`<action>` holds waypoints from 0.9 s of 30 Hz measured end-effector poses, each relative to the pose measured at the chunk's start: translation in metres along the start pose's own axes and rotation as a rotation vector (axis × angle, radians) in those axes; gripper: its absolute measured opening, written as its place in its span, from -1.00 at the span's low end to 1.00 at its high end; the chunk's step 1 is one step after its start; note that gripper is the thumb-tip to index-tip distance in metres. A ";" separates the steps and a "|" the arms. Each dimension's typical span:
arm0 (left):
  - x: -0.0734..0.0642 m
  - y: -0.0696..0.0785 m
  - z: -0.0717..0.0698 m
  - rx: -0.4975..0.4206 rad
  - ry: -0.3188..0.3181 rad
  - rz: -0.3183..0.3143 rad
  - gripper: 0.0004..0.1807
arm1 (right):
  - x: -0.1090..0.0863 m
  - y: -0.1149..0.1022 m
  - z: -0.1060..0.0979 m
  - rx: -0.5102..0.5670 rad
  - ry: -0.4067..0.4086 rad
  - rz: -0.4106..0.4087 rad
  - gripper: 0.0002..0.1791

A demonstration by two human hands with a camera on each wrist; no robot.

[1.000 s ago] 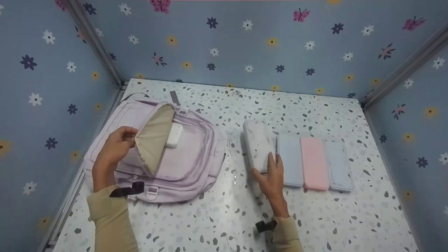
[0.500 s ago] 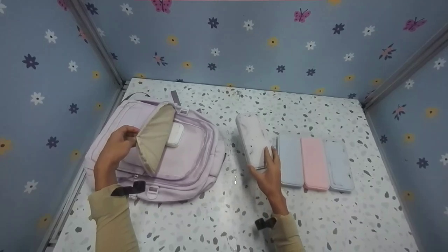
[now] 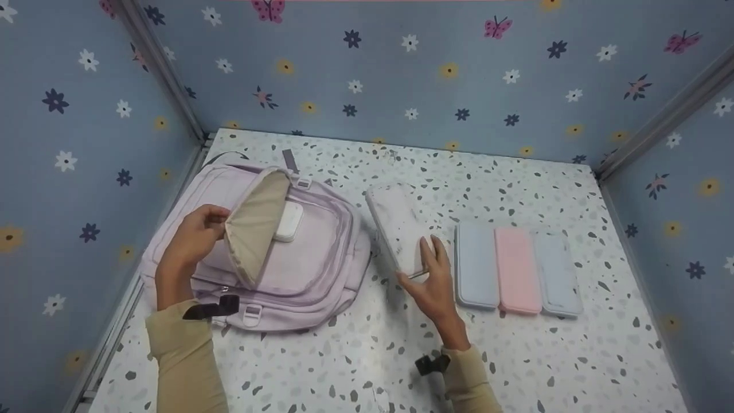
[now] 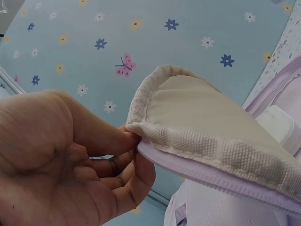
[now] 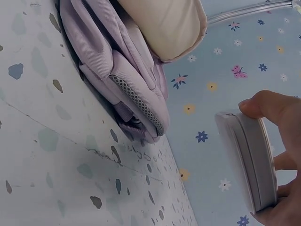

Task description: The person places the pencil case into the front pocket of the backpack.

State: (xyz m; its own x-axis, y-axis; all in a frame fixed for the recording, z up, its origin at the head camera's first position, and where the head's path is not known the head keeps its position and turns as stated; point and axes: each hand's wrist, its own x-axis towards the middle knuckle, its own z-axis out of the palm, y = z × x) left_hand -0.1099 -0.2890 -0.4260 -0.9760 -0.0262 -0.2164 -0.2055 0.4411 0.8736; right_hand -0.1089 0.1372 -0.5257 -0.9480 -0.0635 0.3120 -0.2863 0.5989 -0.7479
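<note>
My left hand (image 3: 194,236) pinches the edge of the beige-lined pocket flap (image 3: 256,225) of a lilac backpack (image 3: 304,246) and holds it raised. The left wrist view shows the thumb and fingertips on the flap's zip-edged corner (image 4: 136,134). With thumb and fingers my right hand (image 3: 433,287) grips the near end of a white oblong case (image 3: 398,223). The right wrist view shows the case (image 5: 249,160), with a seam along its side, held above the table and tilted. A small white rounded object (image 3: 289,222) shows behind the flap, partly hidden by it.
Right of my right hand, a light-blue case (image 3: 477,267), a pink case (image 3: 518,269) and a pale blue-grey case (image 3: 557,274) lie side by side. The speckled table (image 3: 367,367) is bounded by flowered panels (image 3: 401,69) at the back and sides.
My right hand has carried the white case leftward, away from the row of cases and towards the backpack. The left hand still holds the flap in nearly the same place.
</note>
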 end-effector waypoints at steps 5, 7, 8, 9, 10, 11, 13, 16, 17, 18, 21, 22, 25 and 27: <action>0.002 0.000 0.000 0.012 0.016 0.009 -0.60 | 0.001 -0.005 0.004 0.026 -0.051 -0.042 -0.08; 0.002 0.000 0.000 0.013 0.022 0.010 -0.60 | 0.001 -0.007 0.005 0.035 -0.077 -0.062 -0.08; 0.002 0.000 0.000 0.014 0.024 0.010 -0.60 | 0.001 -0.008 0.006 0.039 -0.089 -0.073 -0.08; 0.002 0.000 0.000 0.015 0.024 0.010 -0.60 | 0.001 -0.009 0.006 0.041 -0.104 -0.082 -0.08; 0.002 0.000 0.000 0.016 0.025 0.010 -0.60 | 0.001 -0.010 0.007 0.042 -0.117 -0.092 -0.08; 0.002 0.000 0.000 0.016 0.024 0.011 -0.60 | 0.001 -0.011 0.008 0.044 -0.130 -0.103 -0.08; 0.003 0.000 0.000 0.020 0.026 0.010 -0.60 | 0.001 -0.013 0.010 0.042 -0.155 -0.124 -0.08; 0.004 0.001 0.000 0.028 0.033 0.012 -0.60 | 0.001 -0.017 0.014 0.029 -0.189 -0.151 -0.09; 0.004 0.001 0.000 0.030 0.035 0.014 -0.59 | 0.000 -0.018 0.015 0.023 -0.199 -0.158 -0.09; 0.004 0.001 0.000 0.032 0.037 0.014 -0.59 | 0.000 -0.019 0.016 0.020 -0.209 -0.165 -0.09; 0.004 0.001 0.000 0.033 0.036 0.014 -0.59 | -0.001 -0.023 0.020 0.015 -0.239 -0.193 -0.09; 0.004 0.001 0.000 0.033 0.034 0.012 -0.59 | -0.001 -0.024 0.022 0.014 -0.249 -0.204 -0.10; 0.003 0.001 0.000 0.037 0.025 0.003 -0.59 | -0.002 -0.026 0.025 0.011 -0.280 -0.245 -0.10; 0.004 0.002 0.000 0.043 0.025 0.004 -0.59 | -0.002 -0.027 0.028 0.006 -0.298 -0.266 -0.10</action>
State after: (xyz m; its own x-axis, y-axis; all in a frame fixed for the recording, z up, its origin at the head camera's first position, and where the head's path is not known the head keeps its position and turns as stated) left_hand -0.1139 -0.2881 -0.4255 -0.9784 -0.0462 -0.2016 -0.1988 0.4793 0.8548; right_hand -0.1032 0.0989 -0.5222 -0.8392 -0.4452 0.3124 -0.5274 0.5258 -0.6674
